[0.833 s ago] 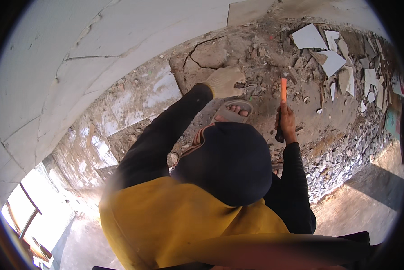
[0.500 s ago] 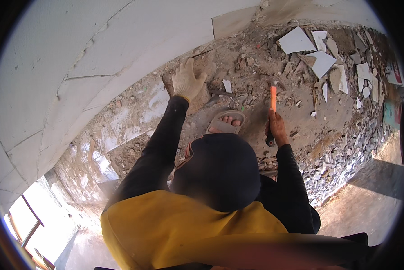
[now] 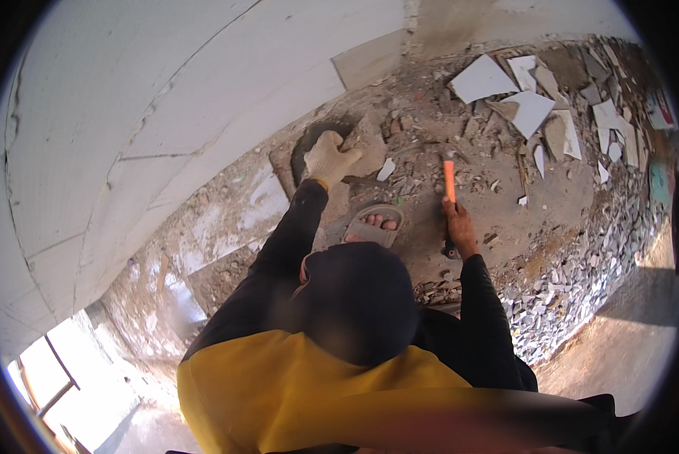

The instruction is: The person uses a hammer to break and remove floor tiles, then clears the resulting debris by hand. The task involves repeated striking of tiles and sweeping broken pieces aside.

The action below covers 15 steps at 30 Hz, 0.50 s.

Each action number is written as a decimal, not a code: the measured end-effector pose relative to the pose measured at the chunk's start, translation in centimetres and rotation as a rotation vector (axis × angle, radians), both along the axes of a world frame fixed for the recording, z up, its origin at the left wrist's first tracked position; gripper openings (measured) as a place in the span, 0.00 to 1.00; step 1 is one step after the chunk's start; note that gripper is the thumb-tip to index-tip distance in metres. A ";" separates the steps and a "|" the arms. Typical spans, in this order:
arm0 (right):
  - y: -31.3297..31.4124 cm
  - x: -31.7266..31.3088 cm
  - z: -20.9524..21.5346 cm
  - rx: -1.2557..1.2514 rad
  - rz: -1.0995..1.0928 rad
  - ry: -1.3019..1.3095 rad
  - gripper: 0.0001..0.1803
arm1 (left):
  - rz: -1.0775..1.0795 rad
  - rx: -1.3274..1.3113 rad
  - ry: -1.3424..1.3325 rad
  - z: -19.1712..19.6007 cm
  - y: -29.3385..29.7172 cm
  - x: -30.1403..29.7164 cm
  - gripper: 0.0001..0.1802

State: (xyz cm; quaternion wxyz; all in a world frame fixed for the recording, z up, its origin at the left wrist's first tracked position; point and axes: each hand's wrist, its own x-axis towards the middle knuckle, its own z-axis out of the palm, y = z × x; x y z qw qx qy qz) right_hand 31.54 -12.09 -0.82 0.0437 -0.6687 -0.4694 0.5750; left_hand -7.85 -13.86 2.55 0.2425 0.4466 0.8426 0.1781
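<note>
Cloth glove (image 3: 329,157) — rough dusty rubble (image 3: 430,144) — smooth matt tile shards (image 3: 482,78).

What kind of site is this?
Likely a room under demolition or renovation: broken tile pieces scattered over a rubble-strewn floor, a bare white wall; the left hand is gloved, the right hand grips an orange-handled tool.

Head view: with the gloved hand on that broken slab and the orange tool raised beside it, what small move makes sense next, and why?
Probably bring the orange-handled tool in the bare right hand down toward the slab piece. The gloved left hand already rests on that piece by the wall base, while the tool is off to its right over rubble, not touching it.
</note>
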 end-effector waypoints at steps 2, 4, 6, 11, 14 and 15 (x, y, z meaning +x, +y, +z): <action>0.0 0.1 -0.2 0.003 -0.029 0.016 0.40 | 0.092 0.080 -0.247 0.2 0.3 0.7 0.30; 0.0 0.1 -0.4 0.078 -0.065 0.048 0.38 | 0.205 0.171 -0.451 1.0 1.0 1.7 0.28; 0.0 0.1 -0.6 0.041 -0.100 0.081 0.36 | 0.222 0.276 -0.597 2.5 2.8 3.2 0.30; 0.0 0.2 -0.4 0.054 -0.110 0.108 0.36 | -0.059 0.401 -0.882 10.1 9.9 7.4 0.28; 0.0 0.1 0.4 0.019 -0.134 0.140 0.33 | -0.295 0.514 -1.287 15.1 12.9 7.9 0.33; 0.1 -0.1 0.7 -0.026 -0.145 0.138 0.33 | -0.334 0.465 -1.077 16.2 13.3 7.1 0.31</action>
